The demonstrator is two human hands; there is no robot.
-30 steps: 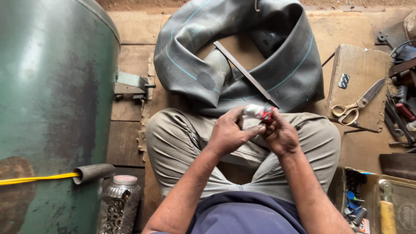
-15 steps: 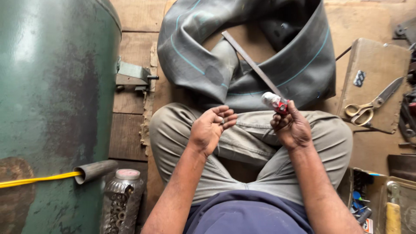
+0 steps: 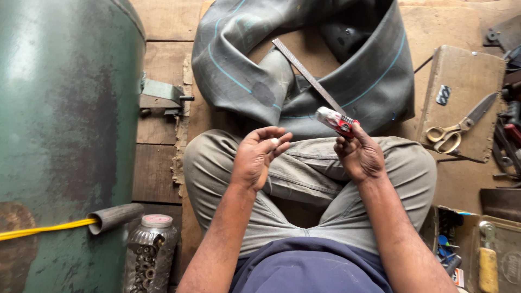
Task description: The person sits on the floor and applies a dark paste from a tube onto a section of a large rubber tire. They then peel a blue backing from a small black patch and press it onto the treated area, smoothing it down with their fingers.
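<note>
Head view: the right hand (image 3: pixel 362 157) clamps a small red-and-white tube (image 3: pixel 335 120) in its fingertips, raised above the right knee, just in front of the folded grey inner tube (image 3: pixel 304 65) on the wooden floor. The left hand (image 3: pixel 255 157) is held apart from it, palm up, fingers loosely curled, holding nothing. Scissors (image 3: pixel 456 129) lie right of the inner tube; a green tank (image 3: pixel 59 119) stands to its left.

Tank (image 3: pixel 59 135): a green metal cylinder is standing along the floor's left edge.
Jar (image 3: pixel 149 252): is sitting beside the tank, holding small metal parts.
Scissors (image 3: pixel 458 127): are lying on a board (image 3: pixel 461 81) toward the floor's right edge.
</note>
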